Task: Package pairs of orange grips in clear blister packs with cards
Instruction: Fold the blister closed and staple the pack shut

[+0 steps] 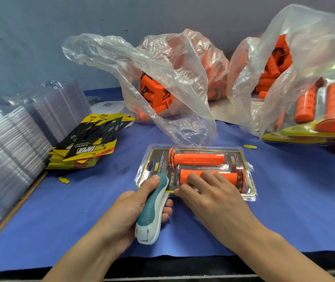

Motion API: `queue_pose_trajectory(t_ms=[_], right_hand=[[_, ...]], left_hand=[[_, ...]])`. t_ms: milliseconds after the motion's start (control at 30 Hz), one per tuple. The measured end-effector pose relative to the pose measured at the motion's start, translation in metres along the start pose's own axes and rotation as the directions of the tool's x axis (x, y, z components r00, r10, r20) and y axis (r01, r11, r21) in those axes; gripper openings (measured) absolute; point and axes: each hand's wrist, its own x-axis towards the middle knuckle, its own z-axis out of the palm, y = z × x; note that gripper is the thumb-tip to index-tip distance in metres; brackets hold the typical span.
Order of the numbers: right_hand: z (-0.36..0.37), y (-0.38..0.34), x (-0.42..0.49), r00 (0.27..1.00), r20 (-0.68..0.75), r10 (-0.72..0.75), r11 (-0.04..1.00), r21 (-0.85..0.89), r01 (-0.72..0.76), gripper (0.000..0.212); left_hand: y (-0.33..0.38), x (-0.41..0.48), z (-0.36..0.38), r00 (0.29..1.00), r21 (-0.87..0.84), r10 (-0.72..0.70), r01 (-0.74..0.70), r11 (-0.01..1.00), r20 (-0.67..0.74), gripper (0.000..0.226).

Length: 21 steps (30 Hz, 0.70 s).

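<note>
While the blue surface (284, 210) carries the whole job, look at the supplies round it. Two bags (162, 78) of loose orange stock slump at the back. A big stack of clear blisters (16, 139) leans on the left, and the cards (89, 145) are piled just beside it. Finished packs (325, 110) are heaped on the right.

Now to the middle, where the work is. One pack (195, 166) lies flat on the surface and is already loaded. Its two orange grips (198, 159) lie side by side in their wells, with a card behind them. So filling looks done, and this is the closing step.

The left grip (126, 212) is wrapped tight round a teal-and-white stapler (152, 210), thumb on top. The stapler's nose sits over the pack's near left edge. The right grip (209, 196) lies spread and flat on the pack. Its fingers press on the nearer orange piece and its thumb rests at the near edge, pinning everything down.

Whether a staple has gone in here cannot be told. The call for the next move is a firm squeeze with the flange fully between the stapler's lips, while the right grip keeps the pack from sliding. After that the other edges would want the same.

Smallest of all, a yellow scrap (64, 180) lies near the cards.
</note>
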Motion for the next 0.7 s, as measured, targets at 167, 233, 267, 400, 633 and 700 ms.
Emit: queue_pose_trajectory(t_ms=[167,233,267,400,633,700], right_hand=[[0.007,-0.013,0.012,0.999,0.025,0.043,0.998,-0.05,-0.041,0.046],[0.006,-0.016,0.019,0.999,0.042,0.026,0.998,-0.061,-0.023,0.044],[0.006,-0.016,0.022,0.999,0.047,0.022,0.998,-0.064,-0.019,0.044],[0.003,-0.015,0.028,0.996,0.09,0.0,0.998,-0.056,0.005,0.04],[0.002,-0.014,0.026,0.997,0.083,-0.01,0.996,-0.089,0.018,0.032],[0.002,-0.013,0.026,0.997,0.073,-0.004,0.996,-0.091,0.011,0.033]], left_hand=[[-0.001,-0.002,0.005,1.0,0.001,0.031,-0.031,1.0,-0.006,0.057],[-0.001,-0.003,0.007,0.999,0.01,0.041,-0.041,0.999,0.023,0.055],[-0.001,-0.003,0.008,0.998,0.019,0.043,-0.044,0.999,0.036,0.053],[0.002,-0.003,0.008,0.997,0.057,0.041,-0.045,0.997,0.064,0.051],[-0.001,0.0,0.009,0.994,0.058,0.048,-0.054,0.997,0.1,0.047],[-0.001,0.0,0.008,0.992,0.059,0.062,-0.069,0.996,0.114,0.047]])
